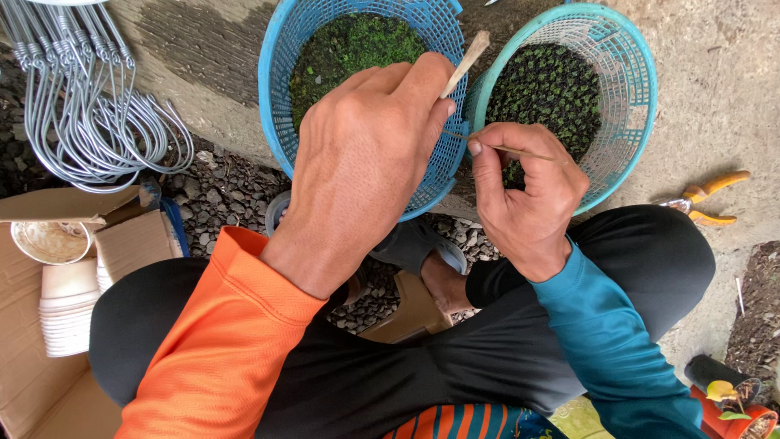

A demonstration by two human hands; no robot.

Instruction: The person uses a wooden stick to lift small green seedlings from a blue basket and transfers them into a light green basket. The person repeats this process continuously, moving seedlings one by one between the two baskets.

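The left hand (361, 162), in an orange sleeve, holds a pale wooden stick (465, 63) between its fingers, with the tip pointing up and to the right. The right hand (528, 199), in a teal sleeve, pinches a thin twig (508, 149) just beside it. Both hands are above two plastic baskets: the blue basket (280, 97) on the left has green small plants, and the turquoise basket (630, 106) on the right has darker ones. At far left lies a bundle of wire hooks (89, 114). Near left, stacked white pots (67, 313) sit in a cardboard box (41, 398). Orange pruning shears (705, 202) lie at the right on the concrete.
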